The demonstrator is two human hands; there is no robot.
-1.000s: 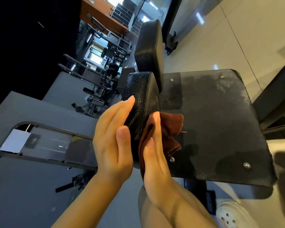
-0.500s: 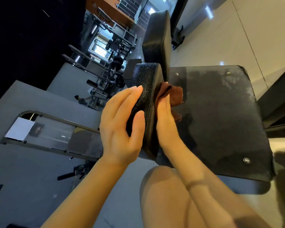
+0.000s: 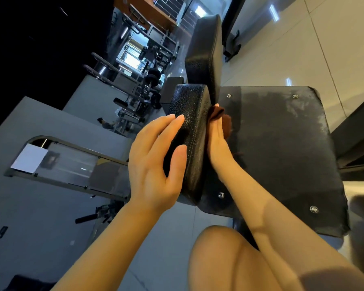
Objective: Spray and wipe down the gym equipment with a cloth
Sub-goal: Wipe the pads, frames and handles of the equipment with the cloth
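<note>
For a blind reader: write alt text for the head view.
A right hand presses a brown cloth against a black padded cushion, the left hand steadying its other side. Gym machines stand behind.

A rust-brown cloth [image 3: 220, 116], bunched, sits mid-frame against the right face of a black textured leather pad [image 3: 192, 133] standing on edge.

The small pad [image 3: 190, 141] stands on edge at the left side of the seat board [image 3: 282, 156]. Left hand [image 3: 153, 164] lies flat on the pad's left face; right hand [image 3: 218, 141] presses the cloth [image 3: 220, 115] on its right. Back pad [image 3: 204, 53] stands behind it.
</note>
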